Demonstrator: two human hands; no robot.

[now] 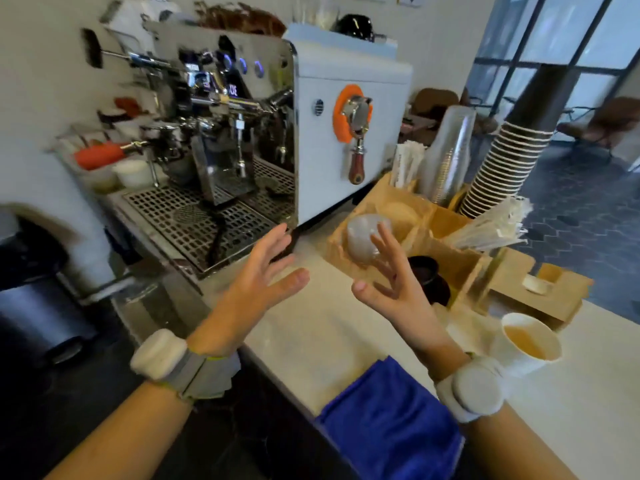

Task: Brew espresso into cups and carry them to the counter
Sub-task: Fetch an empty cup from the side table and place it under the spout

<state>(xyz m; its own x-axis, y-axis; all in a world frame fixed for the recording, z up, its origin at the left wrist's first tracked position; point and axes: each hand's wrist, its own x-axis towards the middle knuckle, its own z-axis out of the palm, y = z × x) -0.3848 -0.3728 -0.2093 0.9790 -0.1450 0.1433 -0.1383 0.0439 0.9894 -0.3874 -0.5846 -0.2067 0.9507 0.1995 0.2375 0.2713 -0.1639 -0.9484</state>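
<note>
The chrome and white espresso machine (346,133) stands at the back left of the pale counter (304,341), its perforated drip tray (194,223) in front. A white paper cup (526,344) holding light brown liquid sits on the counter at the right. My left hand (256,282) hovers open above the counter's left edge, just in front of the drip tray. My right hand (391,282) is raised open beside it, fingers spread, holding nothing. Both wrists wear grey bands.
A cardboard organiser (450,244) at the right holds stacked paper cups (498,168), clear plastic cups (446,157), lids (363,237) and wrapped straws (491,226). A folded blue cloth (388,420) lies at the counter's near edge. A spare portafilter (356,140) hangs on the machine's side. A dark bin (38,306) stands at left.
</note>
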